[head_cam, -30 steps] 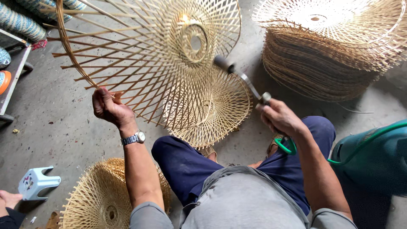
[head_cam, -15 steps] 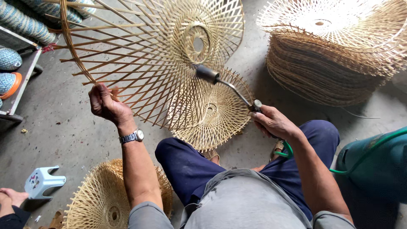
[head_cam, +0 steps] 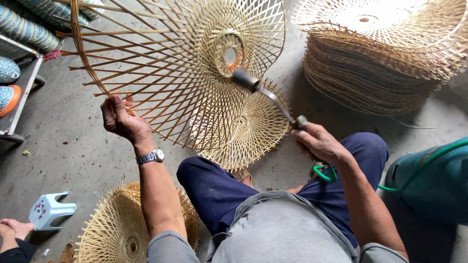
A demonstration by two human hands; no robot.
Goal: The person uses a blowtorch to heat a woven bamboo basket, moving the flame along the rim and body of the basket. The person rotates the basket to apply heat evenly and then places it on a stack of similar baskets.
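Above our lap, our left hand [head_cam: 122,119] grips the raised woven bamboo frame [head_cam: 175,68] by its spokes, fingers curled shut. Our right hand [head_cam: 319,143] is fisted around the torch [head_cam: 265,95] handle, nozzle touching the frame's centre ring.

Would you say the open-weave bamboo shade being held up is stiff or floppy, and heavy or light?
Probably light: the left hand alone lifts the bamboo shade by its edge. Likely springy yet holding its dome shape. The loose strip ends look snappable.
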